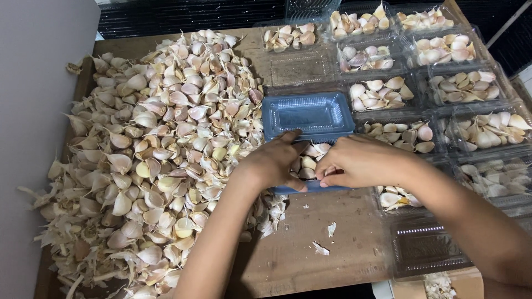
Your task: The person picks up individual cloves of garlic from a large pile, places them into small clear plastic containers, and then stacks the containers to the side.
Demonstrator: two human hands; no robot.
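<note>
The left hand point(274, 160) lies curled over the near-left edge of a blue clamshell box point(308, 119), thumb up by the hinge and fingers closed on the rim, while the right hand point(357, 161) presses down on the near-right edge with its fingers bent together against the plastic; both are clamped on the box rather than on any single clove. The box sits at the middle of the wooden bench point(310, 243), its lid standing open behind the hands and its lower half holding a few garlic cloves point(308, 161) that show between the wrists. The box looks thin, light and springy, likely to buckle or pop open if squeezed at the centre, so the stiffer rim and corners seem the better place to grip. The cloves appear small, firm and dry, with papery skins that flake off easily. Left of the hands spreads a big loose pile of cloves point(160, 144), skins scattered around its edge. To the right and behind stand rows of clear plastic boxes point(460, 88), most filled with cloves; an empty one point(426, 249) lies near the right forearm, and another empty one point(299, 69) sits behind the blue lid. Bits of skin point(321, 248) lie on the bare wood nearby.
</note>
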